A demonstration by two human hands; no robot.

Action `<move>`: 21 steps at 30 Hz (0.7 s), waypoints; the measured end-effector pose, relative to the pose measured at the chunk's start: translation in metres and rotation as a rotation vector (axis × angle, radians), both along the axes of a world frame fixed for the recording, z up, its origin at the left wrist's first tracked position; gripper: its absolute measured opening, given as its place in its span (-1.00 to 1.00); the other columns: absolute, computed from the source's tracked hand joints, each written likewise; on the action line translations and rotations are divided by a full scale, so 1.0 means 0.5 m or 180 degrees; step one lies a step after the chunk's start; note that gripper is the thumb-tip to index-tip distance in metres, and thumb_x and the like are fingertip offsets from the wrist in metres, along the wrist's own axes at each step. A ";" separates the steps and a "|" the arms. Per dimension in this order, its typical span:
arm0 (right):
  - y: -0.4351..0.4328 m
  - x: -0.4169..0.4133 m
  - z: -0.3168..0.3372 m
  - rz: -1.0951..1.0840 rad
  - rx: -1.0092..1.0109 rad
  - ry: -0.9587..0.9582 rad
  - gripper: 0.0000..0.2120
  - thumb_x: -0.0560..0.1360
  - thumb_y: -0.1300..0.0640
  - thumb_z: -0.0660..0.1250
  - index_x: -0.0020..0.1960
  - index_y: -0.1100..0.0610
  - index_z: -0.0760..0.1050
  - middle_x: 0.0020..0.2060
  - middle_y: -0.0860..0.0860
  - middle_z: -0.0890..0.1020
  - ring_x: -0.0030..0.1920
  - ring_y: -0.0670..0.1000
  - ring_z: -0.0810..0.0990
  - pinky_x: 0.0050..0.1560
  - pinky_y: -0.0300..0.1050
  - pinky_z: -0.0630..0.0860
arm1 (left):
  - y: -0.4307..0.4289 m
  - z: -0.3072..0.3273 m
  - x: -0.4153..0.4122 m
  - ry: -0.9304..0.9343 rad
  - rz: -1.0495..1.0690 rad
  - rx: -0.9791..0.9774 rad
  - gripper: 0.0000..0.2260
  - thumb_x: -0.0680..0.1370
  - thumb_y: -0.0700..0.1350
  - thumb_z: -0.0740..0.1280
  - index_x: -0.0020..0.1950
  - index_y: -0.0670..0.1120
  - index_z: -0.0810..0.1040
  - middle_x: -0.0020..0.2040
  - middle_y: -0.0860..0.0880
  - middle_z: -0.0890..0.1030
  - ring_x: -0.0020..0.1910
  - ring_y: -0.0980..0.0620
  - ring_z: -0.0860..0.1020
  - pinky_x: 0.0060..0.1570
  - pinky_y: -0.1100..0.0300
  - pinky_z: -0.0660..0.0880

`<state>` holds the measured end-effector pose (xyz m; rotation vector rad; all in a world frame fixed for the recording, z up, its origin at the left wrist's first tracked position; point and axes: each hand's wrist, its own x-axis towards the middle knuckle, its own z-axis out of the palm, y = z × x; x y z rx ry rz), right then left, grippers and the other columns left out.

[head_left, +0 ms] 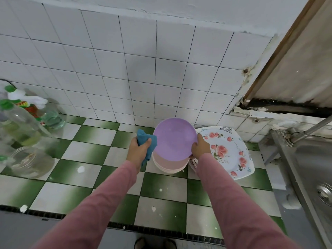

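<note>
Against the white-tiled wall [143,69] runs a tabletop [86,151] of green and white checkered tiles, flecked with white spots and edged in dark trim at the near side. A steel sink [312,159] is set in at its right end, below a cracked, stained corner where the tiling meets a wooden frame. At the far left stand clear bottles [21,119] with green caps and, in front of them, a glass jar [30,162], well apart from the work.

Just right of the middle lies a pile of floral plates [228,151], white with pink roses. Beside it sits a stack of pink plates [168,165], likely the pile that wiped plates go to or come from.

The purple plate [175,139] is held just above that stack, tilted with its face toward the person. That angle exposes the whole face for wiping and keeps it close to where it could be set down.

The blue cloth [145,136] is bunched in the left hand [139,150], whose fingers curl round it at the plate's left rim. The right hand [200,148] grips the right rim to steady the plate. The two hands thus sit apart, with the plate between them. Both arms wear pink sleeves [233,194].

The step in hand looks like drying or wiping this plate.
</note>
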<state>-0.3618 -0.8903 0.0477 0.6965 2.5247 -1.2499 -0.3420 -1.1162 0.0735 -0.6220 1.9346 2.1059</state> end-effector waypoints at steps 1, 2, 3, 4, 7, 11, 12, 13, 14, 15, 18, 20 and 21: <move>0.005 0.003 0.000 -0.0022 0.0002 0.0025 -0.69 0.60 0.33 -0.02 0.28 0.15 0.31 0.04 0.25 0.55 -0.06 0.31 0.65 -0.29 0.00 0.59 | 0.003 0.000 -0.001 0.0001 0.0017 -0.0018 -0.69 0.60 -0.09 0.34 0.31 -0.05 0.39 0.18 -0.09 0.54 0.09 -0.08 0.56 0.13 -0.08 0.56; 0.009 0.005 -0.001 -0.0047 -0.0013 0.0055 -0.69 0.60 0.33 -0.02 0.28 0.15 0.30 0.04 0.26 0.56 -0.06 0.31 0.65 -0.27 0.01 0.59 | 0.005 0.001 -0.002 0.0004 0.0029 -0.0030 -0.67 0.60 -0.09 0.34 0.33 -0.06 0.39 0.20 -0.09 0.54 0.10 -0.09 0.56 0.12 -0.07 0.56; 0.014 0.009 -0.003 -0.0071 -0.0012 0.0100 -0.70 0.59 0.33 -0.02 0.26 0.16 0.29 0.04 0.26 0.57 -0.06 0.30 0.65 -0.31 -0.02 0.57 | 0.008 0.001 -0.003 0.0008 0.0036 -0.0036 -0.66 0.59 -0.09 0.35 0.34 -0.07 0.38 0.21 -0.10 0.54 0.11 -0.09 0.56 0.11 -0.06 0.57; 0.018 0.013 -0.003 -0.0080 0.0014 0.0140 -0.72 0.59 0.33 -0.03 0.24 0.16 0.28 0.02 0.25 0.57 -0.09 0.28 0.65 -0.38 -0.09 0.51 | 0.012 0.001 -0.003 0.0015 0.0039 -0.0034 -0.64 0.59 -0.09 0.35 0.35 -0.08 0.38 0.21 -0.10 0.54 0.11 -0.10 0.56 0.11 -0.06 0.57; 0.031 0.021 0.001 -0.0141 0.0079 0.0276 -0.79 0.59 0.34 -0.04 0.15 0.13 0.22 -0.05 0.24 0.53 -0.15 0.25 0.62 -0.38 -0.15 0.44 | 0.024 -0.003 -0.003 0.0028 0.0052 0.0000 -0.64 0.59 -0.11 0.35 0.35 -0.10 0.37 0.20 -0.11 0.53 0.10 -0.10 0.56 0.00 -0.01 0.59; 0.047 0.028 0.004 -0.0250 0.0179 0.0298 -0.77 0.60 0.32 -0.03 0.22 0.14 0.22 -0.10 0.24 0.53 -0.20 0.21 0.60 -0.41 -0.19 0.38 | 0.036 -0.008 0.002 0.0049 -0.0010 -0.0058 -0.64 0.60 -0.12 0.34 0.36 -0.13 0.37 0.18 -0.10 0.54 0.02 -0.03 0.56 -0.11 0.10 0.56; 0.050 0.029 0.003 -0.0267 0.0174 0.0319 -0.75 0.60 0.32 -0.03 0.24 0.15 0.23 -0.10 0.24 0.54 -0.19 0.22 0.62 -0.41 -0.18 0.38 | 0.038 -0.011 0.002 0.0044 -0.0045 -0.0086 -0.64 0.60 -0.11 0.34 0.36 -0.12 0.37 0.20 -0.10 0.54 0.03 -0.04 0.57 -0.05 0.06 0.57; 0.053 0.030 0.002 -0.0301 0.0162 0.0359 -0.75 0.60 0.32 -0.02 0.25 0.16 0.23 -0.11 0.23 0.53 -0.16 0.25 0.63 -0.40 -0.17 0.40 | 0.040 -0.012 0.002 0.0039 -0.0073 -0.0111 -0.64 0.60 -0.09 0.34 0.36 -0.11 0.37 0.20 -0.10 0.54 0.05 -0.05 0.57 0.01 0.00 0.58; 0.055 0.032 0.005 -0.0342 0.0157 0.0400 -0.74 0.60 0.32 -0.02 0.26 0.17 0.24 -0.14 0.20 0.51 -0.15 0.25 0.63 -0.38 -0.14 0.41 | 0.043 -0.013 0.003 0.0033 -0.0089 -0.0132 -0.65 0.60 -0.08 0.34 0.35 -0.10 0.37 0.20 -0.10 0.54 0.06 -0.07 0.57 0.06 -0.05 0.58; 0.058 0.032 0.004 -0.0375 0.0152 0.0431 -0.75 0.61 0.32 -0.01 0.27 0.18 0.24 -0.16 0.18 0.49 -0.16 0.25 0.62 -0.36 -0.12 0.42 | 0.045 -0.014 0.003 0.0024 -0.0093 -0.0144 -0.66 0.59 -0.07 0.35 0.34 -0.08 0.38 0.20 -0.10 0.54 0.07 -0.08 0.57 0.10 -0.09 0.58; 0.065 0.040 0.007 -0.0365 0.0225 0.0466 -0.78 0.62 0.30 0.01 0.26 0.19 0.23 -0.25 0.11 0.42 -0.29 0.13 0.51 -0.39 -0.14 0.37 | 0.049 -0.015 0.005 -0.0004 -0.0098 -0.0130 -0.64 0.59 -0.06 0.35 0.35 -0.08 0.37 0.21 -0.09 0.54 0.12 -0.11 0.56 0.18 -0.13 0.55; 0.068 0.045 0.008 -0.0350 0.0266 0.0507 -0.78 0.62 0.29 0.03 0.26 0.20 0.22 -0.28 0.09 0.38 -0.34 0.05 0.38 -0.39 -0.15 0.29 | 0.051 -0.018 0.007 -0.0019 -0.0120 -0.0135 -0.62 0.59 -0.06 0.35 0.36 -0.09 0.37 0.22 -0.11 0.53 0.16 -0.14 0.55 0.21 -0.16 0.53; 0.069 0.046 0.008 -0.0352 0.0248 0.0526 -0.78 0.62 0.29 0.03 0.27 0.21 0.22 -0.29 0.09 0.37 -0.34 0.04 0.36 -0.39 -0.15 0.28 | 0.051 -0.020 0.008 -0.0032 -0.0119 -0.0133 -0.63 0.59 -0.06 0.35 0.35 -0.08 0.37 0.23 -0.11 0.53 0.16 -0.15 0.55 0.21 -0.17 0.52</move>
